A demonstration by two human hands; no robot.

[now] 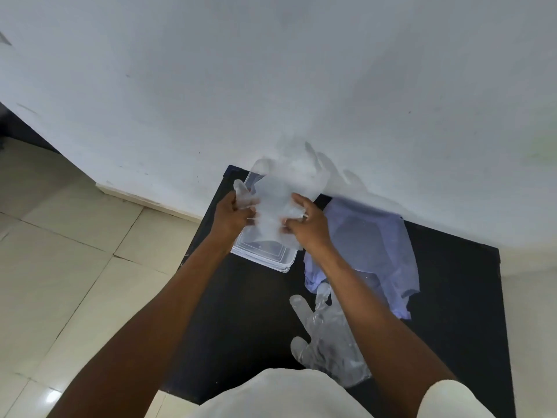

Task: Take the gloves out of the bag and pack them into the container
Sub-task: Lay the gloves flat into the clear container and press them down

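My fingers (297,203) on both the left hand (233,214) and right hand (307,226) pinch a thin clear plastic glove (277,203) above the clear rectangular plastic container (265,253). I judge packing under way: another clear glove (328,336) lies loose on the black table (241,312), just beside the pale lilac plastic bag (373,245).

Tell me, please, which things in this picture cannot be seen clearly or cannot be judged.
- Head view: the inside of the container is covered by the held glove and both hands, so any gloves already packed cannot be counted.
- The held glove's far end is motion-blurred against the white wall.
- The loose gloves on the table overlap and are partly hidden by the right forearm; their number is unclear.
- What is left in the bag cannot be told.
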